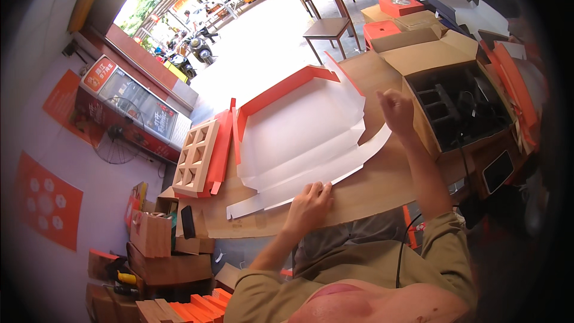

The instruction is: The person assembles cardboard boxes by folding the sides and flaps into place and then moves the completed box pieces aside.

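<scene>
A flat cardboard box [293, 131], white inside and orange-red outside, lies partly folded in front of me. Its far and left walls stand up, while the near flaps spread out flat. My left hand [311, 203] is at the near edge, its bent fingers closed on the white flap. To the right of the box, my right hand [397, 112] is held up in a loose fist with nothing seen protruding from it. Beneath that wrist, the end of a white strip [376, 146] curves upward. At the left sits a tan cardboard divider insert [195, 158] with several square cells, against an orange-red box piece [221, 154].
An open brown carton [415, 110] with black contents stands at the right, beside a phone-like device [498, 172]. Stacked boxes [400, 5] and a chair [329, 27] are beyond the table. A dark phone [188, 222] and several cartons [170, 266] are at the lower left.
</scene>
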Available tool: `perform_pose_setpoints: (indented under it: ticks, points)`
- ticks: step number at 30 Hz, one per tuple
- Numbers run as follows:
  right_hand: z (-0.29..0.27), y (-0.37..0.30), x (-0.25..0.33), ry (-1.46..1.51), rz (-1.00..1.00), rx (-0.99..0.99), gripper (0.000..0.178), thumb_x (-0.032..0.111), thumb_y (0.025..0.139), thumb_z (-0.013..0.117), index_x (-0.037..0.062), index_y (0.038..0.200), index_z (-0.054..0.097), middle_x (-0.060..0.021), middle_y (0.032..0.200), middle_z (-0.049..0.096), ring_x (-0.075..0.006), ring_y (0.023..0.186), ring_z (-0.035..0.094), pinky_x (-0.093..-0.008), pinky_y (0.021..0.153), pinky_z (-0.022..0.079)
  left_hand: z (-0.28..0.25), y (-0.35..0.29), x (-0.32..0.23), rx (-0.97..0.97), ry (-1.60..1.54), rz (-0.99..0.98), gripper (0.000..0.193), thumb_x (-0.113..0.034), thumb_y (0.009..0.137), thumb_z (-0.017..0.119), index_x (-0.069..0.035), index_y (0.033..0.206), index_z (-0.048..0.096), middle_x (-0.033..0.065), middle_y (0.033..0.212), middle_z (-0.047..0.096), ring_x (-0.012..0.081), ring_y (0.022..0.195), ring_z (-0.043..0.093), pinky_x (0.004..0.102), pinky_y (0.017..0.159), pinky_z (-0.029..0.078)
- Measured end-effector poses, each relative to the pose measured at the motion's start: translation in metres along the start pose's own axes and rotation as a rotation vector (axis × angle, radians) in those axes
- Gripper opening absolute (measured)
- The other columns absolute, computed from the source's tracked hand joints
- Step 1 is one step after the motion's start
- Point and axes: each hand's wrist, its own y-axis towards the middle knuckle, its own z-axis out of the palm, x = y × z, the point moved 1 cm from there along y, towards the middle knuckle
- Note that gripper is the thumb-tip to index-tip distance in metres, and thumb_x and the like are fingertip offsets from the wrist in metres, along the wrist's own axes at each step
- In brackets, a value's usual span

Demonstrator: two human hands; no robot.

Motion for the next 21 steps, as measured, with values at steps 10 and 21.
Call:
perform_pose_setpoints:
  ticks: [10, 21]
  points:
    - [-0.009, -0.006, 0.001, -0.666, 0.122, 0.772, 0.027, 0.032, 0.089, 0.068, 0.0124, 0.107, 0.075, -0.0137, 0.096, 0.075, -0.0323, 0.089, 0.072, -0.0435, 0.08, 0.057, 0.01, 0.003, 0.038, 0.013, -0.419, -0.161, 0.02, -0.013, 0.093, 0.064, -0.009, 0.111, 0.073, 0.0115, 0.105, 0.065, 0.031, 0.095, 0.065, 0.0429, 0.077, 0.055]
    - [-0.012, -0.001, 0.024, -0.382, 0.01, 0.228, 0.018, 0.021, 0.089, 0.069, 0.0105, 0.104, 0.07, -0.0083, 0.099, 0.071, -0.0294, 0.079, 0.072, -0.0398, 0.068, 0.057, 0.019, -0.006, 0.037, -0.005, -0.087, -0.333, 0.039, -0.027, 0.096, 0.064, -0.011, 0.132, 0.062, 0.0212, 0.132, 0.056, 0.0394, 0.12, 0.055, 0.0486, 0.097, 0.047]
